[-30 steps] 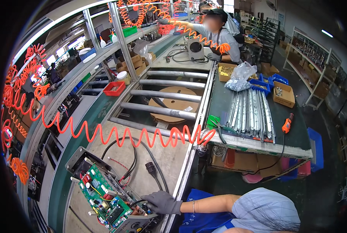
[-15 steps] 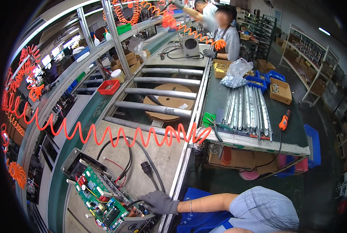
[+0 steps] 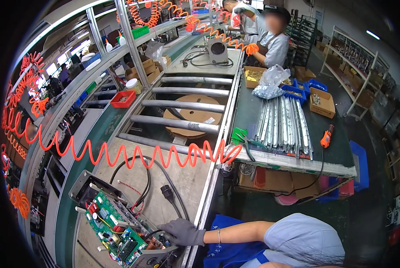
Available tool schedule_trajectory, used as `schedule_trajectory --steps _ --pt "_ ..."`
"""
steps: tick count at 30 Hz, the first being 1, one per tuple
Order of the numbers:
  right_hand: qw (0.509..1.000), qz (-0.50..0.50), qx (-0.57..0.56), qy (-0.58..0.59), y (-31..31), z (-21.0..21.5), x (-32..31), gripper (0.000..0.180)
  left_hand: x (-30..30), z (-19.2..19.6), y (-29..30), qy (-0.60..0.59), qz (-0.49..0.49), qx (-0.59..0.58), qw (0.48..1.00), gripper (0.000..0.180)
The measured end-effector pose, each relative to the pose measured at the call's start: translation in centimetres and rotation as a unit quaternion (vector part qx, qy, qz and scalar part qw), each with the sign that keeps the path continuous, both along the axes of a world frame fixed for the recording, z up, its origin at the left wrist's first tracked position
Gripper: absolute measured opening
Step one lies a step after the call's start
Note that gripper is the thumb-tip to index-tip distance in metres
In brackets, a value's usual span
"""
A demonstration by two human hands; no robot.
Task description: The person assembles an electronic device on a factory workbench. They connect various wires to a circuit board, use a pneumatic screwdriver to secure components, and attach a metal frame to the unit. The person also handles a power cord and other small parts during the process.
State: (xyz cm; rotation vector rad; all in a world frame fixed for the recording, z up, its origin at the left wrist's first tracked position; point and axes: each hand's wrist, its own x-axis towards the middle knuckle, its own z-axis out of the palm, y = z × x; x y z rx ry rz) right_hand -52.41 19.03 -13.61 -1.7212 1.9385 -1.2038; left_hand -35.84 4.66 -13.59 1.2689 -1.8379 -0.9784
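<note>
My right hand [image 3: 181, 232], in a grey glove, rests at the near right corner of an opened electrical unit. Its fingers are curled round a black power cord [image 3: 153, 232] that passes under the glove. The cord's plug [image 3: 167, 192] lies on the board beyond the hand. A green circuit board [image 3: 115, 230] with many components sits exposed in the unit, beside copper coils [image 3: 153, 243]. At the unit's far end stands a black metal panel [image 3: 86, 184]. Thin red wires [image 3: 139, 206] trail from it. My left hand is out of view.
An orange coiled air hose [image 3: 119, 156] hangs across the bench. Beyond lie metal rollers [image 3: 175, 121]. On the right table are metal strips [image 3: 284, 127], green-handled pliers [image 3: 249, 147], an orange-handled tool [image 3: 328, 136] and parts boxes [image 3: 322, 102]. A co-worker [image 3: 276, 44] stands at the far side.
The co-worker's raised arm has come down to the coiled hose, and their body has shifted right. Another person behind shows more. My right hand and the unit stay in place.
</note>
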Motion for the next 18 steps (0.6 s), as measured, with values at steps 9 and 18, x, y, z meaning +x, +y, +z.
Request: schedule_trajectory --steps 9,18 --pt "0.990 0.023 -0.078 -0.113 1.2 2.1 -0.8 0.041 1.1 -0.3 -0.6 0.021 0.043 -0.003 0.999 0.045" --pt "0.993 -0.047 -0.094 -0.061 -15.3 2.3 -6.1 0.066 12.8 0.9 -3.9 0.207 0.242 -0.039 0.947 0.045"
